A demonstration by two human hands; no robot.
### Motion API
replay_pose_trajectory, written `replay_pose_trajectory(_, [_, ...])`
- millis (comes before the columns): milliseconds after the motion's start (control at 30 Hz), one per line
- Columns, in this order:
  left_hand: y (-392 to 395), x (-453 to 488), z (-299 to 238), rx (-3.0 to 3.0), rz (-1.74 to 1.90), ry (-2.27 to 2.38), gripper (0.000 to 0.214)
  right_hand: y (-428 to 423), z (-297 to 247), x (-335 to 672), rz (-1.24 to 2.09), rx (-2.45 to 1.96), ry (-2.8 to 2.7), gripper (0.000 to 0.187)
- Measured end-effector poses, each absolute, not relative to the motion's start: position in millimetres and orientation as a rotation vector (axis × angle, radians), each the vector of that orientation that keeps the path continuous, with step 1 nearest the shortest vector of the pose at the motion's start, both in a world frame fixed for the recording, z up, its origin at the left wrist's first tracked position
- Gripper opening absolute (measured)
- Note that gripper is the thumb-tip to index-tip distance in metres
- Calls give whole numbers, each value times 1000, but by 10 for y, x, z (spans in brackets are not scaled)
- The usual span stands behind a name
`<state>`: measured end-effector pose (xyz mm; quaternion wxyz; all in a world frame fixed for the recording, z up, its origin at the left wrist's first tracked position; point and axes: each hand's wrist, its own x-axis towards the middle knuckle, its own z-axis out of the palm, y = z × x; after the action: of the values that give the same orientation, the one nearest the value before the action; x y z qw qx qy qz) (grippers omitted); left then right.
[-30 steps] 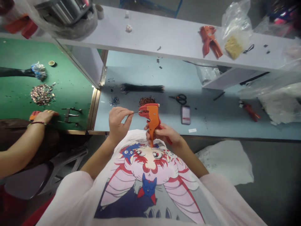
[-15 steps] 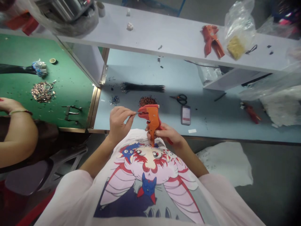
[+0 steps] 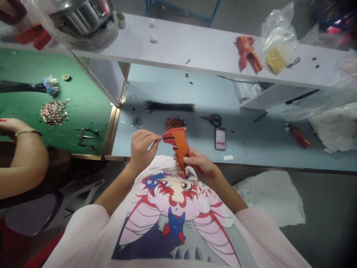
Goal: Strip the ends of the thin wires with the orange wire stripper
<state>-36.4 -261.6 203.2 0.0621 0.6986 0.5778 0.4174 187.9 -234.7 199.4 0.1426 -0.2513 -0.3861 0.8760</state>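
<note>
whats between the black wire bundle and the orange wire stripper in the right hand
In the head view, a small heap of reddish-brown pieces lies on the blue bench top between the black wire bundle and the orange wire stripper in the right hand.

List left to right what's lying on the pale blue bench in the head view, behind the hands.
small blue-and-metal bits → pile of reddish-brown bits → black-handled scissors → red hand tool
</note>
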Motion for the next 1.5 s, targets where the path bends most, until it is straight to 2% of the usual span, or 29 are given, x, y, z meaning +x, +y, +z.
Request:
replay_pose_trajectory(367, [-2557,-403,1935,2151,1201,1748,8,-2329,1795,1802,2523,-662,-1036,27])
replay_pose_trajectory(667, [-2504,-435,1759,2203,985,1777,14,-2375,1644,1725,2626,-812,-747,37])
replay_pose_trajectory(767, [-2515,-445,1679,2157,1007,1820,15,-2365,1621,1750,2608,-802,-826,37])
replay_pose_trajectory(867, [-2530,-447,1664,2146,1016,1890,14,-2302,1629,1782,2444,-872,-1074,43])
replay_pose_trajectory(1167, [-2653,-298,1758,2369,817,1943,12,-2135,1433,1548,1665,-1193,-1249,35])
replay_pose_trajectory(1500, [-2693,-280,1667,2422,673,1819,12,-2146,1326,1369,1775,-1179,-1249,29])
